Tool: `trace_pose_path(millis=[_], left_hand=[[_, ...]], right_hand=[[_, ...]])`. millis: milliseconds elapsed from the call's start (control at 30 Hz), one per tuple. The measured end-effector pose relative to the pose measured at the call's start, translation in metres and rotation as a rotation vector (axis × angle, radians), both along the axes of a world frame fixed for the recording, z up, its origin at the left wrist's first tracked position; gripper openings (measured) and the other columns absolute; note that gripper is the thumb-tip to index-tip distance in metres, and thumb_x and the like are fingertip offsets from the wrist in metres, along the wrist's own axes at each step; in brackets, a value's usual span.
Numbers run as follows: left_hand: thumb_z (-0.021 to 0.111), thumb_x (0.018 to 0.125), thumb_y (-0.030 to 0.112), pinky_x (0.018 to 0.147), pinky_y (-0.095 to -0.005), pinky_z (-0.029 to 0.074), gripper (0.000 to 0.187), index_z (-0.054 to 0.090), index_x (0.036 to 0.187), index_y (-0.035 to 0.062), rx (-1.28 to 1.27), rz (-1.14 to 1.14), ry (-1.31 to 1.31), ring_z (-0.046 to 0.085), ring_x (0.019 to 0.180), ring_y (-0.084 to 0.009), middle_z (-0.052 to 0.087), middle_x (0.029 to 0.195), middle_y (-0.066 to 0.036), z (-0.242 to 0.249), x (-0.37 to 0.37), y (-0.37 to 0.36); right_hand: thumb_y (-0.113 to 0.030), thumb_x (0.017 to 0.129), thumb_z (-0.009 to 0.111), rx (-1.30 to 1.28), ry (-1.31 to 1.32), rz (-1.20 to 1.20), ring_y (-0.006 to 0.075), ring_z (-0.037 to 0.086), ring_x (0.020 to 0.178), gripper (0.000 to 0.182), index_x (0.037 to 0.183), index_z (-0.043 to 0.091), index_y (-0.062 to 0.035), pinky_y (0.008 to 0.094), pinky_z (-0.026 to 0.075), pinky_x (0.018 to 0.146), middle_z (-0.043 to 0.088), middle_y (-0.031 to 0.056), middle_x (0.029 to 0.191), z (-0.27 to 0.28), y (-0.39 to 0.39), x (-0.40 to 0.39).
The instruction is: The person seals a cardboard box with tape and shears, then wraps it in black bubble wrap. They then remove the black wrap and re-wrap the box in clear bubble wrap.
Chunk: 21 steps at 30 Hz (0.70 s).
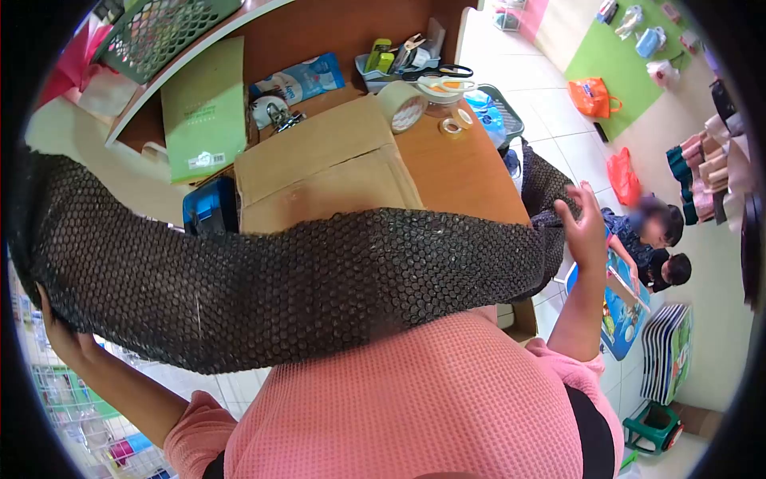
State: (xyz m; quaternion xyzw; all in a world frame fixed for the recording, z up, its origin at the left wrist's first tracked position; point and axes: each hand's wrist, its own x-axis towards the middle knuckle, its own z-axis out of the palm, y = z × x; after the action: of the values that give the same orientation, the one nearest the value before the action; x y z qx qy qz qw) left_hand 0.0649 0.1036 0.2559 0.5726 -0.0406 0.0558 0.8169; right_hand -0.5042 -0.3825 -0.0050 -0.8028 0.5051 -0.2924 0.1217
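Observation:
A long strip of black bubble wrap [311, 291] stretches across in front of my chest, hiding the near part of a cardboard box [327, 156] on the desk. My left hand [68, 335] grips the strip's left end from below, its fingers mostly behind the wrap. At the other end, my right hand [585, 227] is beside the bunched wrap, with thumb and fingers apart. It seems to touch the wrap's edge. More of the wrap hangs beyond the desk's right side, near that hand.
On the wooden desk [455, 172] are a wide tape roll [403, 108], smaller tape rolls [456, 121], scissors [439, 73] and a bin of tools [395, 72]. A green folder [206, 112] stands at left. Two people sit at a low blue table [622, 311] on the right.

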Motion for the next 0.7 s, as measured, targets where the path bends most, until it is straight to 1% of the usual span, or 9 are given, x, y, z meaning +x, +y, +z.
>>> trace_pose_path(millis=[67, 100, 167, 267, 367, 500, 567, 633, 700], left_hand=[[0.072, 0.094, 0.029, 0.112, -0.0435, 0.042, 0.067, 0.047, 0.142, -0.01, -0.02, 0.023, -0.068, 0.054, 0.13, -0.0329, 0.052, 0.145, -0.02, 0.001, -0.008, 0.009], [0.075, 0.091, 0.026, 0.113, -0.0436, 0.041, 0.072, 0.043, 0.145, -0.0094, -0.042, 0.056, -0.136, 0.052, 0.132, -0.0327, 0.05, 0.147, -0.02, 0.0, -0.01, 0.011], [0.075, 0.091, 0.026, 0.113, -0.0436, 0.041, 0.072, 0.042, 0.145, -0.0094, -0.044, 0.012, -0.151, 0.051, 0.132, -0.0327, 0.05, 0.147, -0.02, -0.005, 0.0, -0.004], [0.076, 0.091, 0.026, 0.113, -0.0437, 0.04, 0.073, 0.042, 0.145, -0.0092, -0.044, -0.074, -0.195, 0.051, 0.132, -0.0327, 0.049, 0.147, -0.02, -0.018, 0.001, -0.029], [0.076, 0.09, 0.025, 0.114, -0.0438, 0.04, 0.074, 0.041, 0.146, -0.0091, -0.03, -0.145, -0.247, 0.051, 0.133, -0.0327, 0.049, 0.147, -0.021, -0.026, -0.004, -0.052], [0.077, 0.09, 0.025, 0.114, -0.0439, 0.04, 0.075, 0.04, 0.146, -0.0089, 0.008, -0.247, -0.329, 0.05, 0.133, -0.0327, 0.049, 0.148, -0.021, -0.032, -0.02, -0.081], [0.077, 0.09, 0.024, 0.114, -0.044, 0.04, 0.076, 0.04, 0.147, -0.0088, 0.024, -0.299, -0.364, 0.05, 0.133, -0.0327, 0.048, 0.148, -0.021, -0.038, -0.032, -0.094], [0.077, 0.089, 0.024, 0.114, -0.044, 0.04, 0.076, 0.04, 0.147, -0.0087, 0.031, -0.348, -0.399, 0.05, 0.133, -0.0327, 0.048, 0.148, -0.021, -0.044, -0.045, -0.106], [0.078, 0.089, 0.024, 0.114, -0.0441, 0.04, 0.077, 0.039, 0.147, -0.0086, 0.036, -0.389, -0.436, 0.05, 0.133, -0.0327, 0.048, 0.148, -0.021, -0.052, -0.06, -0.117]], right_hand=[[-0.054, 0.07, 0.085, 0.14, -0.28, 0.471, 0.0358, 0.059, 0.121, 0.072, 0.117, 0.065, -0.0027, 0.0457, 0.042, 0.106, 0.066, 0.0172, 0.12, 0.038, 0.022, 0.041], [-0.061, 0.057, 0.089, 0.003, -0.162, 0.693, 0.0335, 0.058, 0.122, 0.09, 0.121, 0.063, -0.0035, 0.0442, 0.042, 0.105, 0.064, 0.0159, 0.124, 0.043, 0.024, 0.053], [-0.066, 0.047, 0.091, 0.051, -0.158, 0.803, 0.0294, 0.058, 0.118, 0.107, 0.127, 0.056, -0.0053, 0.0409, 0.045, 0.1, 0.06, 0.0143, 0.122, 0.03, 0.029, 0.061], [-0.063, 0.04, 0.095, 0.32, -0.395, 0.664, 0.0256, 0.057, 0.116, 0.117, 0.131, 0.048, -0.0074, 0.0391, 0.046, 0.095, 0.057, 0.0129, 0.117, -0.02, 0.026, 0.034], [-0.059, 0.037, 0.098, 0.106, -0.578, 0.551, 0.0235, 0.056, 0.114, 0.119, 0.131, 0.045, -0.0089, 0.0372, 0.046, 0.092, 0.055, 0.0105, 0.11, -0.06, 0.045, 0.018], [-0.036, 0.053, 0.099, 0.237, -0.34, 0.382, 0.0286, 0.065, 0.106, 0.093, 0.129, 0.053, -0.0102, 0.0384, 0.053, 0.087, 0.064, 0.0137, 0.123, -0.08, 0.066, -0.016], [-0.013, 0.068, 0.082, 0.546, 0.162, 0.186, 0.0342, 0.069, 0.098, 0.044, 0.11, 0.071, -0.0143, 0.0404, 0.055, 0.089, 0.073, 0.0059, 0.109, -0.085, 0.067, -0.042], [-0.015, 0.075, 0.074, 0.507, 0.46, 0.132, 0.033, 0.069, 0.093, 0.028, 0.103, 0.072, -0.0131, 0.0424, 0.054, 0.084, 0.074, 0.0034, 0.103, -0.151, 0.053, -0.092], [-0.013, 0.077, 0.07, 0.245, 0.334, 0.112, 0.0314, 0.069, 0.089, 0.024, 0.101, 0.072, -0.0113, 0.0407, 0.053, 0.08, 0.074, 0.006, 0.099, -0.138, 0.055, -0.1]])
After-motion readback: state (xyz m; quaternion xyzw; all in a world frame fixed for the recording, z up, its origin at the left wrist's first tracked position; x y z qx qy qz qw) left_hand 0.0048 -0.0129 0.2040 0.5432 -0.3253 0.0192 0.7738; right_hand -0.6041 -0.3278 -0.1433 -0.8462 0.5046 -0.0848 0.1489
